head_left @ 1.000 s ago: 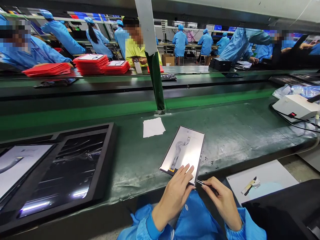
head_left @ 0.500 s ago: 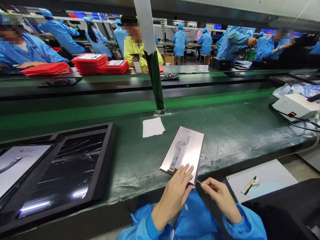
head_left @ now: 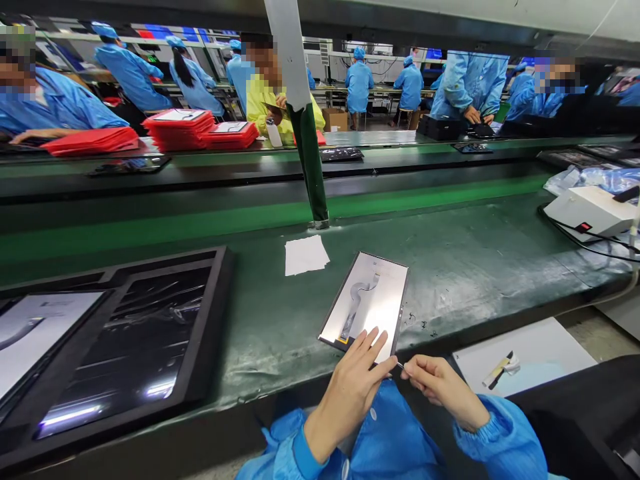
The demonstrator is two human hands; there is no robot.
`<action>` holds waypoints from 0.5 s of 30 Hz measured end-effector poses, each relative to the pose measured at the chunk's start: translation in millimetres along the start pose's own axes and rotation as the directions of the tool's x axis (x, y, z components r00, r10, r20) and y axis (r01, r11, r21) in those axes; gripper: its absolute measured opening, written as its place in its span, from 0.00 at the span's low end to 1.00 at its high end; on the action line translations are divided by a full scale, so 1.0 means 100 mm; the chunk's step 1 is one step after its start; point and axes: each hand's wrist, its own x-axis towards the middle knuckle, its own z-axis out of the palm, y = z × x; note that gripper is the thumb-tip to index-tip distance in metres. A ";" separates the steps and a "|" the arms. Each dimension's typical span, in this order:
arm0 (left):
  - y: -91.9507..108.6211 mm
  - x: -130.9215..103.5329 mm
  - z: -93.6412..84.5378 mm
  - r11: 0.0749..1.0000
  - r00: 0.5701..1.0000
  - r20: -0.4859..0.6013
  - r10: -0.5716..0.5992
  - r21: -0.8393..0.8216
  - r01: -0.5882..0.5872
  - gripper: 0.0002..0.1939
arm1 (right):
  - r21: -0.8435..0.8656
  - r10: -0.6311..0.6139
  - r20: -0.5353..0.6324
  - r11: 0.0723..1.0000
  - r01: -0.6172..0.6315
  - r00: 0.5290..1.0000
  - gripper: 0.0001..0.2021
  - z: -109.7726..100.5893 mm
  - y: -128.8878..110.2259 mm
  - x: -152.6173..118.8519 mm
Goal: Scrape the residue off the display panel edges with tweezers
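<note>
Left hand [head_left: 347,380] spread and ungripping, the worker steadied the near end of a screen [head_left: 383,287] at the front edge of the counter [head_left: 460,267]; the right hand [head_left: 443,385] pinched a thin metal tool [head_left: 401,365] by its near corner. Light pressure and a shallow tool angle seemed wisest, leaving the ribbon cable [head_left: 353,307] untugged. White papers [head_left: 307,255] lay beyond.

Bright blue work coat [head_left: 403,433] with pale round buttons [head_left: 373,414], gathered cuffs [head_left: 474,432], bare hands [head_left: 351,381].
</note>
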 end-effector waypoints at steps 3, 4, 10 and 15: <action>0.01 0.00 -0.01 1.000 1.000 0.002 0.000 0.012 0.000 0.17 | -0.069 -0.112 -0.042 0.992 0.109 0.993 0.26 0.02 -0.01 -0.05; 0.01 0.01 -0.01 1.000 1.000 -0.003 -0.001 0.013 0.001 0.17 | -0.120 -0.146 -0.046 0.983 0.140 0.988 0.24 0.02 -0.02 -0.06; 0.03 0.04 -0.06 0.998 0.998 0.022 -0.052 -0.021 0.052 0.21 | -0.326 -0.174 -0.043 0.933 0.150 0.984 0.20 -0.02 0.00 -0.10; 0.03 0.03 -0.08 0.990 0.990 0.044 -0.137 -0.038 0.139 0.26 | -0.332 -0.230 -0.036 0.921 0.205 0.973 0.24 -0.02 0.03 -0.09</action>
